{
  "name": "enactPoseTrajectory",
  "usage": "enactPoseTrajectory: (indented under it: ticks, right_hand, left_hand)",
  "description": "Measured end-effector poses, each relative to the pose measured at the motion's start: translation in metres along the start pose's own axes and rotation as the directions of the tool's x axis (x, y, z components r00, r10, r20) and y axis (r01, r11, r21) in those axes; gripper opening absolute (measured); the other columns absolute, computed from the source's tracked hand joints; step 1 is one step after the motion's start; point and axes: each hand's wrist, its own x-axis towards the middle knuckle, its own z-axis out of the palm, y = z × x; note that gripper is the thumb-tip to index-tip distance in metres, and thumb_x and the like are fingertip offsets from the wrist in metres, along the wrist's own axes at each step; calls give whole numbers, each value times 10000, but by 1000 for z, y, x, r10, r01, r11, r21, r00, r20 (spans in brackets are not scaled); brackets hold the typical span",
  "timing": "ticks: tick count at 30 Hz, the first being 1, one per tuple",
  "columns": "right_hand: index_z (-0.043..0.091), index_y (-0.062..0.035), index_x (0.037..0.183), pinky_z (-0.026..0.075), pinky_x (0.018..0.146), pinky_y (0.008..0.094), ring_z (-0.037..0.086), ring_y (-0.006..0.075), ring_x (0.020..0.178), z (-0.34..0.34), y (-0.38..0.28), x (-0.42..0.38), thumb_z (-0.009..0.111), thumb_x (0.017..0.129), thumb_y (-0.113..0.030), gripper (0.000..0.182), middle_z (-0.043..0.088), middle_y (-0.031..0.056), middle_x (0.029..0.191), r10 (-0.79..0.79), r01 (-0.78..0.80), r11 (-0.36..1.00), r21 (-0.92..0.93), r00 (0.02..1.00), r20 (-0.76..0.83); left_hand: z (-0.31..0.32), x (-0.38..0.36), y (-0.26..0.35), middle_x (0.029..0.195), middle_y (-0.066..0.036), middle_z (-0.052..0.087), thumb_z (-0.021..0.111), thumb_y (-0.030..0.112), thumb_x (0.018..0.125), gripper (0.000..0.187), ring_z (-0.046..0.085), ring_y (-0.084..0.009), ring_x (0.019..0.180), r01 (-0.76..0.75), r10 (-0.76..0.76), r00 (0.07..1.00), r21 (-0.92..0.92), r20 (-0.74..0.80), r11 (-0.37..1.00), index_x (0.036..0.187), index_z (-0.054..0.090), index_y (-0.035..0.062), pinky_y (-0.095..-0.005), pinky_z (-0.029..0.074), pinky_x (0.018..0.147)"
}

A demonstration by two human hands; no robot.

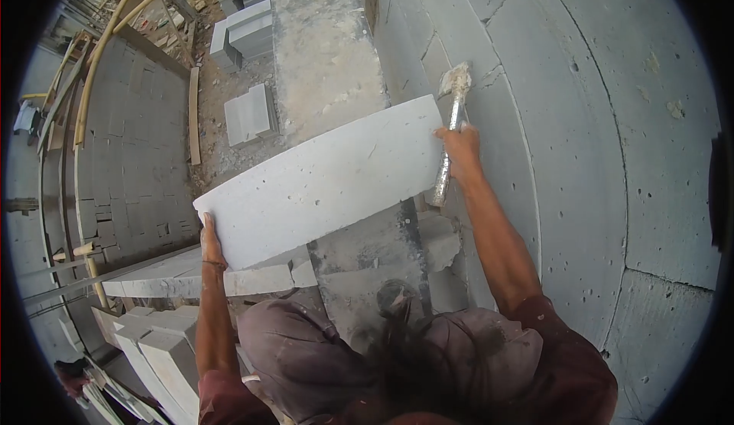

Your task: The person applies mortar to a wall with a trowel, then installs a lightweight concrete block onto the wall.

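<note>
A long light-grey concrete block (321, 180) lies tilted across the top of a wall, held at both ends. My left hand (210, 243) grips its lower left end from underneath. My right hand (461, 154) is at the block's upper right end, closed around the handle of a mortar-crusted hammer (453, 92). The hammer head points up, next to the block's corner. The handle runs down past my hand along the block's end face.
The wall top (325, 50) carries rough dried mortar. A wall face of large grey blocks (581, 157) fills the right. Loose blocks (248, 115) lie on the ground far below, and others are stacked at lower left (164, 348). Bamboo poles (95, 66) stand at left.
</note>
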Motion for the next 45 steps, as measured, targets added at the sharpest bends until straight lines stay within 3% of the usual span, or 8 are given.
enactPoseTrajectory:
  ticks: [7,11,15,18,26,35,39,45]
  right_hand:
    - [629,28,837,459,592,379,580,165,663,-2,-16,7,735,770,-11,131,611,75,757,-111,115,991,67,992,-58]
    - [626,8,821,462,594,364,581,152,662,-17,6,-4,727,766,2,115,609,50,732,-210,211,977,-40,977,33]
    - [632,21,862,492,627,358,619,154,693,-39,14,-96,718,796,-18,116,639,67,742,-153,119,916,-383,987,-58]
    - [633,49,976,522,562,265,641,116,655,-47,20,-140,714,896,-113,199,683,97,802,-527,514,843,-156,848,-59]
    - [616,6,966,439,518,267,524,79,552,-20,-72,-174,731,971,-254,284,626,76,699,-284,350,929,-117,880,380]
    - [506,34,1086,498,527,273,625,159,643,-11,-143,-188,628,1035,-272,333,620,107,777,-940,882,332,335,340,37]
    - [525,24,931,470,504,362,589,169,531,32,-18,-130,686,992,-208,289,545,108,595,-516,605,656,-451,796,317]
    - [538,-11,997,447,467,273,563,111,526,-11,-104,-170,585,1062,-247,250,551,27,669,-414,495,859,-129,821,393]
  left_hand:
    - [-13,-7,94,1244,-169,653,768,443,915,722,640,-246,1091,-571,533,821,295,204,766,1392,531,-45,-378,535,914]
    - [-7,-23,101,1093,-129,726,915,286,777,619,655,-260,1027,-338,236,933,446,270,829,1238,657,-38,-383,519,933]
    - [-19,-20,42,1137,-160,742,910,305,737,597,686,-331,1048,-718,727,595,633,342,289,1201,693,-2,-431,533,935]
    - [-45,-3,48,1142,-145,743,916,273,744,598,690,-304,1039,-477,273,878,662,394,579,1225,687,0,-414,539,934]
    - [-16,-19,73,1107,-118,742,920,308,796,557,671,-215,999,-471,304,878,558,369,683,1186,687,-15,-365,541,907]
    - [-15,-21,67,1074,-126,753,940,281,765,547,688,-233,971,-476,319,877,565,358,674,1156,699,-16,-369,549,886]
    - [-17,-20,66,1076,-135,750,947,296,755,577,688,-233,980,-473,323,879,571,349,671,1169,693,-15,-374,548,890]
    - [-14,-14,68,1095,-137,746,945,327,758,609,684,-238,1001,-477,314,877,590,363,651,1192,682,-10,-379,542,915]
